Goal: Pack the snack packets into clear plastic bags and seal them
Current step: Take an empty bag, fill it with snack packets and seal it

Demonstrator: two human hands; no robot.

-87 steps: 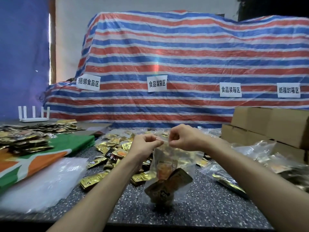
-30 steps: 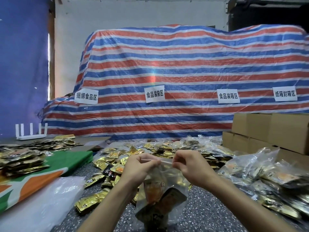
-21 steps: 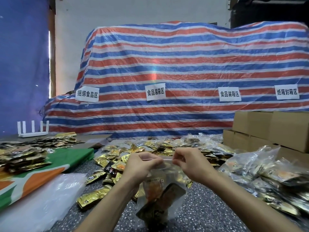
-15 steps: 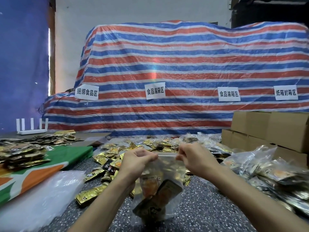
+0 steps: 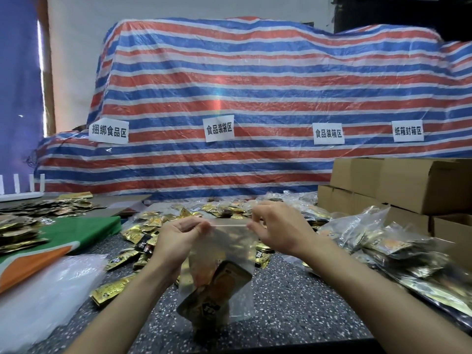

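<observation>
I hold a clear plastic bag [image 5: 229, 254] upright above the dark speckled table [image 5: 293, 302]. Dark and gold snack packets [image 5: 217, 290] sit in its lower half. My left hand [image 5: 176, 236] pinches the left end of the bag's top strip. My right hand [image 5: 278, 228] pinches the right end, and the strip is stretched straight between them. Loose gold snack packets [image 5: 153, 226] lie scattered on the table behind the bag.
Filled clear bags [image 5: 388, 246] are heaped at the right, in front of stacked cardboard boxes [image 5: 408, 185]. A stack of empty plastic bags [image 5: 46, 290] lies at the near left beside a green and orange sheet [image 5: 63, 233]. More packets [image 5: 18, 226] pile at far left.
My hands have drawn apart along the bag's top strip, right hand sliding rightward, so the strip is now taut. The bag has stayed upright between them.
</observation>
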